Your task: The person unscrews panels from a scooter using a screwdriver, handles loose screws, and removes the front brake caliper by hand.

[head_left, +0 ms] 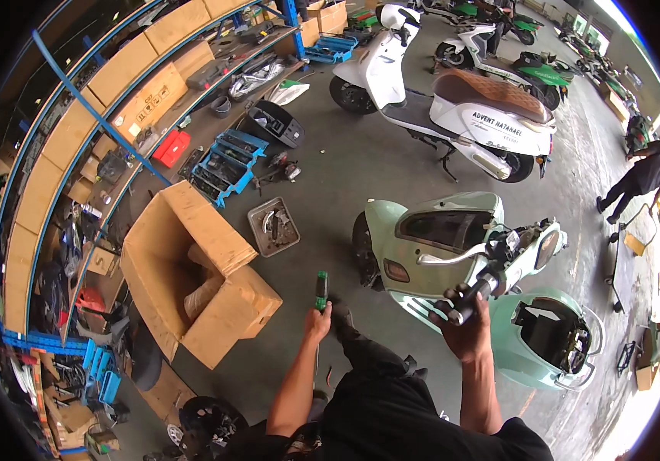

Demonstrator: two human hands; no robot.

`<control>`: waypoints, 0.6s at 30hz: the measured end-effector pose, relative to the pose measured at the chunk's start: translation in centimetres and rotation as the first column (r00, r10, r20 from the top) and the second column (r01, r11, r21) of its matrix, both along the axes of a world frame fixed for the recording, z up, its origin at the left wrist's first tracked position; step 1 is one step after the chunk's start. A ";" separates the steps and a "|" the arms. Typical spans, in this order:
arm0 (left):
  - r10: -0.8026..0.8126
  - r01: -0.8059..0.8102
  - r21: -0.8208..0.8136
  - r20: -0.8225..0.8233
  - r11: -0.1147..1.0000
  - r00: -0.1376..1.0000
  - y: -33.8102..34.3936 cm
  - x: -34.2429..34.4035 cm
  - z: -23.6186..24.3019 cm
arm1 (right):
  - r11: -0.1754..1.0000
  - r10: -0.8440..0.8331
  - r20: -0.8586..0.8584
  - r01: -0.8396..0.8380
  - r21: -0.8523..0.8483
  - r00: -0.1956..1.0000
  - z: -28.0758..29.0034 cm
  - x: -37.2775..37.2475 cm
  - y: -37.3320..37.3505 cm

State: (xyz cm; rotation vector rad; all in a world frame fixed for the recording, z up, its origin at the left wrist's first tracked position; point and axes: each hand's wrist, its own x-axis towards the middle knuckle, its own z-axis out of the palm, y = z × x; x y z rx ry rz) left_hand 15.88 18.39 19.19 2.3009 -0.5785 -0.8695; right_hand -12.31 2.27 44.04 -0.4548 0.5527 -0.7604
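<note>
Workshop floor (pixel 326 196), hands (pixel 317 323) (pixel 469 332) clasping, left: green screwdriver (pixel 321 292), shaft (pixel 316 364) pointing bodyward, right: black handlebar grip (pixel 485 286)

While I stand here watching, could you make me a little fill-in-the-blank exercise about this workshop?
1. The person's left grip holds a screwdriver whose handle is coloured ____.
2. The handlebar of the pale green scooter is held by the person's ____ grip.
3. The white scooter has a padded seat coloured ____.
4. The big open box on the floor is made of ____.

Missing words: green; right; brown; cardboard.
</note>
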 end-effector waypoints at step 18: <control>-0.197 0.240 0.368 -0.151 0.898 0.969 -13.3 30.1 -5.4 | 0.866 -0.307 -0.952 0.416 -0.277 0.006 0.9 -14.1 12.2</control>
